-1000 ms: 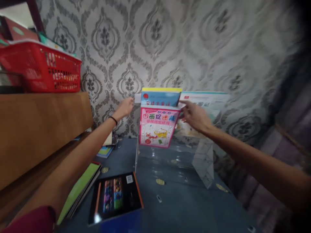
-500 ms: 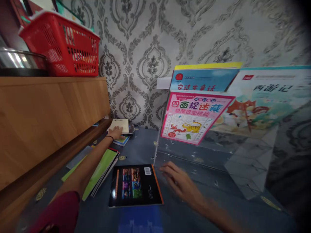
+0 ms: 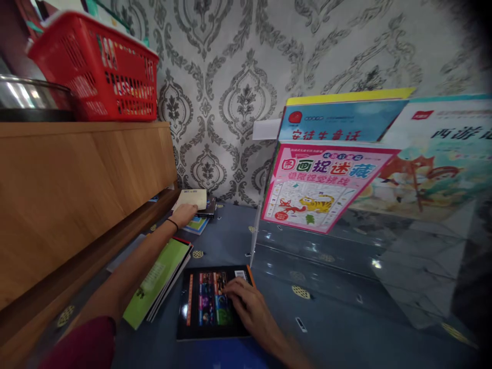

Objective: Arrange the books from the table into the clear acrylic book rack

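At the far end of the table, my left hand (image 3: 185, 213) has its fingers closed over the near edge of a cream-covered book (image 3: 194, 198); the thumb is hidden. That book lies on a dark book (image 3: 209, 208), with a blue-and-green book (image 3: 197, 226) below. My right hand (image 3: 248, 306) rests on the right part of a black book (image 3: 192, 307) with colourful pictures, its fingers loosely bent and apart, holding nothing. Green-covered books (image 3: 154, 284) lie stacked under my left forearm. A blue item (image 3: 219, 353) shows below the black book.
On the right, a clear stand (image 3: 254, 236) bears a pink picture book (image 3: 307, 200), a blue book (image 3: 326, 123) and a large pale book (image 3: 430, 169). A wooden cabinet (image 3: 84, 189) lines the left, with a red basket (image 3: 92, 72) and metal pot (image 3: 34, 97) on top.
My right hand has moved left from beside the black book onto it. My left hand has shifted from flat on the cream book to its near edge. The view has turned slightly.
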`<state>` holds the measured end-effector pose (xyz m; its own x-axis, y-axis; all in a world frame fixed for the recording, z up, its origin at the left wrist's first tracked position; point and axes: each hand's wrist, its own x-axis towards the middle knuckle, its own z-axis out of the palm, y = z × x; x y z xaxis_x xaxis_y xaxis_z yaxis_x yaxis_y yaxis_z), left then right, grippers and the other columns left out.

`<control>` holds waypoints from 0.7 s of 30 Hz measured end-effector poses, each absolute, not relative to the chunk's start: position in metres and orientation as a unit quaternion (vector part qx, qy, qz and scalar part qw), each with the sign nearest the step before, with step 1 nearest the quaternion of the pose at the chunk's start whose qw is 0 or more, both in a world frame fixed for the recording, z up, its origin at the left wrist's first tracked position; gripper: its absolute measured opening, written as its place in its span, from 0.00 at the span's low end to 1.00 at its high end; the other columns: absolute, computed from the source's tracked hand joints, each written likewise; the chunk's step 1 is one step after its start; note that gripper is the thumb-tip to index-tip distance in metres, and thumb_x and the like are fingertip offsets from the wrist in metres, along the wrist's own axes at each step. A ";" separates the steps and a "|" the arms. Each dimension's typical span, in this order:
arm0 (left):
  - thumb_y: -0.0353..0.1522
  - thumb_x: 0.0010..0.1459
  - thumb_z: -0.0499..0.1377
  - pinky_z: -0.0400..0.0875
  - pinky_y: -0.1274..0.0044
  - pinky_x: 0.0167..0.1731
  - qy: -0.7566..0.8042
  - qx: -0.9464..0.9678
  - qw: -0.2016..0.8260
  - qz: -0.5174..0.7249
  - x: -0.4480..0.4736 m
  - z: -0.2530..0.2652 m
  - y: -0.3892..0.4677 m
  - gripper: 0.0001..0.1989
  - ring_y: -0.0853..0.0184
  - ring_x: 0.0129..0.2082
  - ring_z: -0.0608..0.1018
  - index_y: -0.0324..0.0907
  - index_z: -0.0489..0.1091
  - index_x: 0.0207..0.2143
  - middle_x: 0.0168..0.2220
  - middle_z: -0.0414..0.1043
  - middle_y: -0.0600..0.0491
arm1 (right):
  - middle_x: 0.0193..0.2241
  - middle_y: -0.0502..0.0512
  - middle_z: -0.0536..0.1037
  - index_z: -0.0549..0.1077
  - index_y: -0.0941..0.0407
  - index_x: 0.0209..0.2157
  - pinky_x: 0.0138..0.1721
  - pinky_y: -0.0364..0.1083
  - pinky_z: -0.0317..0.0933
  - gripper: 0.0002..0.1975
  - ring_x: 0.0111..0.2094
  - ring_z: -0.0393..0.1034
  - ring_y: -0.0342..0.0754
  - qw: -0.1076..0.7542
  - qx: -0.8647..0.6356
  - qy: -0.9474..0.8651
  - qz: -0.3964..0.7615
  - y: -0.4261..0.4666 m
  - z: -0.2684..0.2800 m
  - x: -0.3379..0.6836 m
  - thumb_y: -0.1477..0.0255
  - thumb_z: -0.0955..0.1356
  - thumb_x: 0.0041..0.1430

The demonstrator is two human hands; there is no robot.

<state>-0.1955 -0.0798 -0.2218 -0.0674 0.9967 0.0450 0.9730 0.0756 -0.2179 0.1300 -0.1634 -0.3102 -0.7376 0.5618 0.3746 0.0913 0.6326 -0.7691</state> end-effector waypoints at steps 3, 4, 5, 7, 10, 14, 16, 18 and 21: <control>0.22 0.64 0.46 0.70 0.67 0.48 -0.722 -0.682 0.097 0.068 -0.189 -0.218 -0.090 0.18 0.52 0.48 0.80 0.29 0.71 0.49 0.44 0.77 0.30 | 0.35 0.57 0.79 0.76 0.53 0.37 0.40 0.49 0.68 0.14 0.38 0.74 0.50 0.329 -0.201 -0.839 0.384 -0.163 -0.314 0.132 0.73 0.60 0.67; 0.22 0.64 0.46 0.70 0.66 0.48 -0.720 -0.684 0.096 0.067 -0.187 -0.216 -0.093 0.18 0.52 0.48 0.80 0.28 0.71 0.49 0.44 0.77 0.30 | 0.35 0.57 0.79 0.77 0.53 0.37 0.40 0.49 0.67 0.14 0.37 0.74 0.50 0.333 -0.206 -0.836 0.384 -0.162 -0.315 0.132 0.73 0.60 0.66; 0.22 0.64 0.46 0.70 0.66 0.48 -0.719 -0.686 0.093 0.065 -0.185 -0.214 -0.097 0.18 0.51 0.48 0.80 0.28 0.72 0.48 0.43 0.78 0.29 | 0.34 0.57 0.79 0.77 0.53 0.36 0.40 0.49 0.67 0.13 0.37 0.75 0.50 0.334 -0.211 -0.834 0.385 -0.162 -0.315 0.133 0.73 0.60 0.66; 0.23 0.64 0.47 0.69 0.64 0.48 -0.718 -0.689 0.084 0.054 -0.182 -0.209 -0.104 0.17 0.50 0.47 0.80 0.29 0.73 0.47 0.43 0.78 0.29 | 0.33 0.56 0.79 0.77 0.54 0.36 0.39 0.49 0.67 0.13 0.36 0.75 0.50 0.334 -0.222 -0.831 0.386 -0.161 -0.314 0.133 0.73 0.61 0.65; 0.27 0.65 0.49 0.68 0.64 0.49 -0.720 -0.690 0.062 0.022 -0.181 -0.204 -0.114 0.15 0.50 0.48 0.79 0.33 0.75 0.43 0.44 0.78 0.31 | 0.30 0.55 0.78 0.78 0.54 0.36 0.37 0.48 0.67 0.13 0.33 0.75 0.50 0.336 -0.233 -0.826 0.388 -0.160 -0.312 0.133 0.72 0.61 0.65; 0.40 0.64 0.56 0.67 0.71 0.49 -0.734 -0.677 0.007 -0.057 -0.192 -0.200 -0.126 0.13 0.57 0.48 0.78 0.42 0.76 0.39 0.44 0.80 0.43 | 0.30 0.55 0.79 0.78 0.54 0.36 0.36 0.48 0.67 0.14 0.32 0.75 0.49 0.330 -0.240 -0.814 0.415 -0.161 -0.309 0.134 0.70 0.61 0.64; 0.42 0.65 0.54 0.68 0.73 0.48 -0.759 -0.640 -0.023 -0.115 -0.204 -0.200 -0.131 0.14 0.59 0.50 0.77 0.45 0.76 0.42 0.45 0.79 0.47 | 0.30 0.56 0.79 0.78 0.55 0.36 0.36 0.48 0.67 0.14 0.32 0.75 0.50 0.327 -0.245 -0.808 0.426 -0.161 -0.309 0.134 0.69 0.61 0.64; 0.40 0.68 0.50 0.70 0.73 0.46 -0.799 -0.572 -0.050 -0.177 -0.215 -0.203 -0.134 0.17 0.58 0.50 0.77 0.42 0.74 0.44 0.46 0.79 0.46 | 0.30 0.56 0.79 0.78 0.55 0.36 0.36 0.48 0.68 0.14 0.31 0.75 0.50 0.326 -0.247 -0.805 0.429 -0.161 -0.309 0.133 0.69 0.61 0.64; 0.40 0.68 0.49 0.73 0.73 0.36 -0.842 -0.458 -0.129 -0.254 -0.226 -0.214 -0.134 0.19 0.57 0.40 0.80 0.36 0.73 0.36 0.35 0.79 0.42 | 0.30 0.56 0.79 0.79 0.55 0.36 0.35 0.48 0.68 0.15 0.31 0.75 0.50 0.329 -0.253 -0.798 0.437 -0.160 -0.314 0.132 0.66 0.61 0.64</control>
